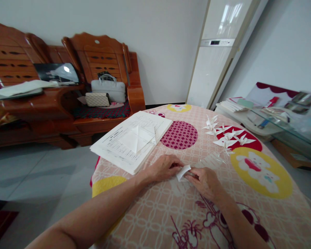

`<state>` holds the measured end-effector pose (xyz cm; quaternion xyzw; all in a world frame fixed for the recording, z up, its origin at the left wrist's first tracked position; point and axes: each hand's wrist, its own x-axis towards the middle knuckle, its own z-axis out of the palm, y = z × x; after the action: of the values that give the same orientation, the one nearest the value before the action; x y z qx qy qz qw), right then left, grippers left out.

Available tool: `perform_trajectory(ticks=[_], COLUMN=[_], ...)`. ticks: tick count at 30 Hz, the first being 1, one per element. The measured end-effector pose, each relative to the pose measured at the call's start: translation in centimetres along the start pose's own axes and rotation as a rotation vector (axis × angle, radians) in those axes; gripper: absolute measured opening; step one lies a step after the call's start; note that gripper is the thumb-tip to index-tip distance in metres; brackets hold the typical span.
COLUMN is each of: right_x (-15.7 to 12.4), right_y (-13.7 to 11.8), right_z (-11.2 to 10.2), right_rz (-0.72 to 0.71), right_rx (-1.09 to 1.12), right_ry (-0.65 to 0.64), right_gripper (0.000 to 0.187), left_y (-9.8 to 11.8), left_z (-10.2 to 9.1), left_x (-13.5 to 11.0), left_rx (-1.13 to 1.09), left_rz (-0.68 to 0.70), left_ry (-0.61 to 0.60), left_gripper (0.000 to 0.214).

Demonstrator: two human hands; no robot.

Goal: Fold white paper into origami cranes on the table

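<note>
A small folded piece of white paper (pixel 183 172) lies on the patterned tablecloth (pixel 181 214) between my hands. My left hand (pixel 163 168) rests on the cloth with its fingers curled and pinching the paper's left edge. My right hand (pixel 205 181) is closed on the paper's right side, fingers pressed together. Several finished white paper cranes (pixel 225 135) stand in a group further back on the right. A stack of printed sheets (pixel 132 140) with a folded white square on top lies at the table's left edge.
Wooden armchairs (pixel 103 62) stand behind the table with a grey handbag (pixel 108 89) and a quilted purse (pixel 97 99) on a seat. A tall white air conditioner (pixel 215 52) fills the corner. A glass-topped stand (pixel 280 117) with papers is on the right.
</note>
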<state>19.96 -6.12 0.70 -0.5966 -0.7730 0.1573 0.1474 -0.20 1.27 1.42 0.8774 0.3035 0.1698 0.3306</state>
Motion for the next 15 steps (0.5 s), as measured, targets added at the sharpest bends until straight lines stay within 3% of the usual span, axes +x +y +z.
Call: perform_trajectory(ticks=[6,10,15], right_x=[0.0,0.1,-0.1], right_y=[-0.6,-0.7,-0.3], right_z=[0.0,-0.1,-0.2], right_rz=[0.003,0.006,0.01], right_rx=[-0.061,-0.085,0.024], right_ry=[0.031,0.019,0.009], right_gripper=[0.024,0.023,0.025], left_y=[2.3,3.3,2.7], left_z=[0.2,1.2,1.2], left_x=[0.0,0.2,0.2], left_rx=[0.133,0.243,0.131], left_rz=[-0.076,-0.17,-0.173], left_ry=[0.031,0.121,0.165], left_gripper=[0.051,0.044,0.037])
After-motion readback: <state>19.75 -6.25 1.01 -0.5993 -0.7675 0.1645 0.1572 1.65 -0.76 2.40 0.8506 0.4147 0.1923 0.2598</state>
